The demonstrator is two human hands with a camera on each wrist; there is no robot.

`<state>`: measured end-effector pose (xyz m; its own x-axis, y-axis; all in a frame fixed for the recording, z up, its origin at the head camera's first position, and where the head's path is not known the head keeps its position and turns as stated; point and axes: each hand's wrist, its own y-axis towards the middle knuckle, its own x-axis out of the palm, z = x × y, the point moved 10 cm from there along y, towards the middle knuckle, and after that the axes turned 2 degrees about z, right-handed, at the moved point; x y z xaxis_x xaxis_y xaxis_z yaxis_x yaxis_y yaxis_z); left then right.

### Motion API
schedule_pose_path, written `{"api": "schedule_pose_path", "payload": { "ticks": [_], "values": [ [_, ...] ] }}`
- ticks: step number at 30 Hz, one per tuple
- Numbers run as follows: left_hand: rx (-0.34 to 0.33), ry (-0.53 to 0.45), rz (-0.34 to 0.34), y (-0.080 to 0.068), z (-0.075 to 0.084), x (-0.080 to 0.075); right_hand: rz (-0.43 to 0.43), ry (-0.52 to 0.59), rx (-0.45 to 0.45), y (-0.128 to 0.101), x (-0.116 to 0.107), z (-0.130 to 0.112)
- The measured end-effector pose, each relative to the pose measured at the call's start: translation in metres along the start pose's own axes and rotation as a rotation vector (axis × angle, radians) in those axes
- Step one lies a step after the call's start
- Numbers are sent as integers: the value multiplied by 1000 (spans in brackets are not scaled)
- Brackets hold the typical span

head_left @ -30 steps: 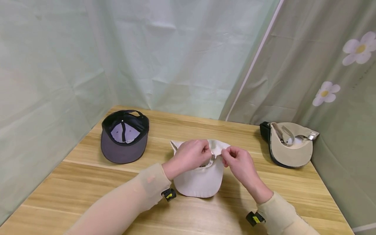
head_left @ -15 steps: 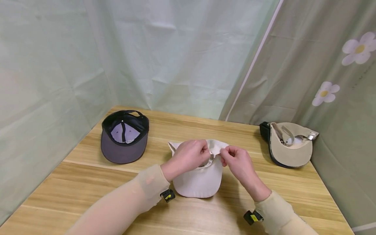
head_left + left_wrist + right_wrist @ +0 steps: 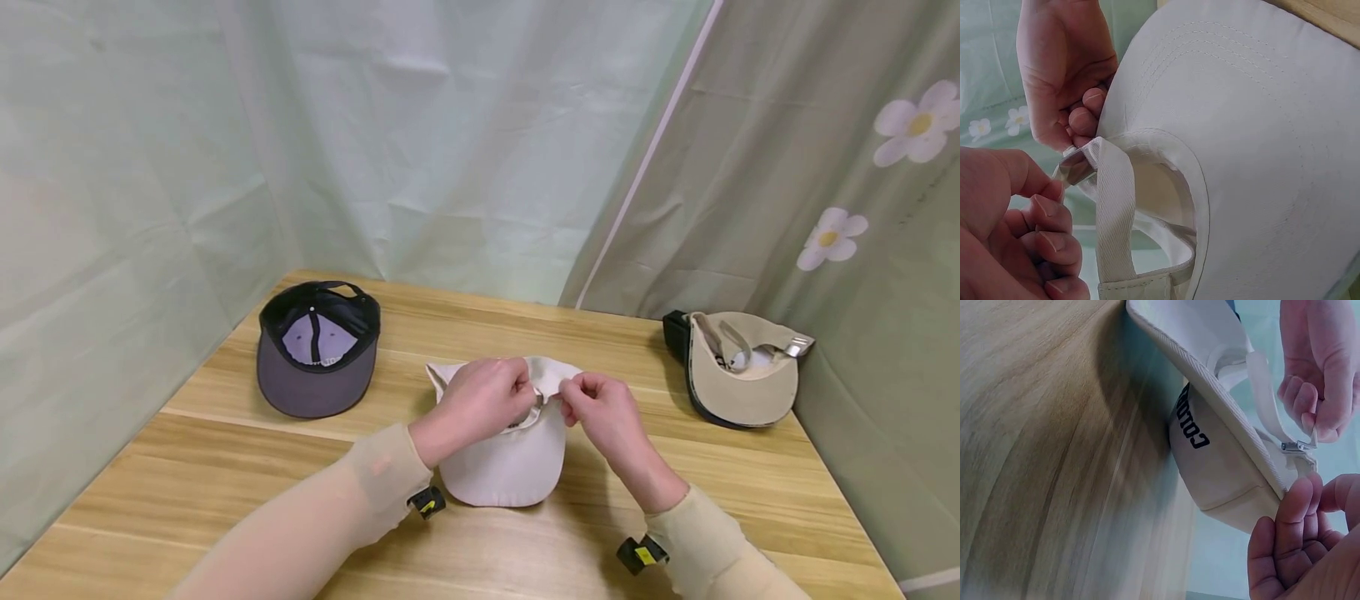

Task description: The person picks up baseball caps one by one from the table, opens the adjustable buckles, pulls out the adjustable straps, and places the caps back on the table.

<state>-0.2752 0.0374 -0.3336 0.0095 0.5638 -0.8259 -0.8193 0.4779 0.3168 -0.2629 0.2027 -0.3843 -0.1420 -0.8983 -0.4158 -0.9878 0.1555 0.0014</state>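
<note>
1. Head view: the white cap [image 3: 510, 450] lies mid-table [image 3: 225, 467], between the grey cap [image 3: 315, 367] and the tan cap [image 3: 742, 375].
2. Left wrist view: my left hand [image 3: 1010, 231], fingers curled, pinches the cap's strap [image 3: 1113, 212] at its buckle [image 3: 1075, 169].
3. Right wrist view: my right hand [image 3: 1300, 550] pinches beside the buckle.

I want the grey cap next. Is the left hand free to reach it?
Probably not yet: the left hand pinches the white cap's strap. The way to the grey cap looks unobstructed.

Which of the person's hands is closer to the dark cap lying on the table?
Left. The left hand grips the white cap on the side toward the dark cap; the right hand grips it on the far side, nearer the tan cap.
</note>
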Motion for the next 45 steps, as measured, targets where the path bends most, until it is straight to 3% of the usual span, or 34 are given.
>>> {"api": "schedule_pose_path", "payload": {
  "ticks": [14, 21, 26, 34, 45],
  "values": [
    [18, 5, 16, -2, 3, -2, 14, 60, 8, 0, 0, 1],
    [-1, 9, 21, -6, -3, -7, 63, 108, 31, 1, -16, 5],
    [-32, 9, 9, -5, -9, -7, 6, 53, 7, 2, -12, 0],
    [-45, -1, 6, -4, -11, -5, 8, -83, -19, -1, -19, 1],
    [-57, -48, -2, -2, -9, -9, 169, -351, -295, -7, -37, -22]
  ]
}}
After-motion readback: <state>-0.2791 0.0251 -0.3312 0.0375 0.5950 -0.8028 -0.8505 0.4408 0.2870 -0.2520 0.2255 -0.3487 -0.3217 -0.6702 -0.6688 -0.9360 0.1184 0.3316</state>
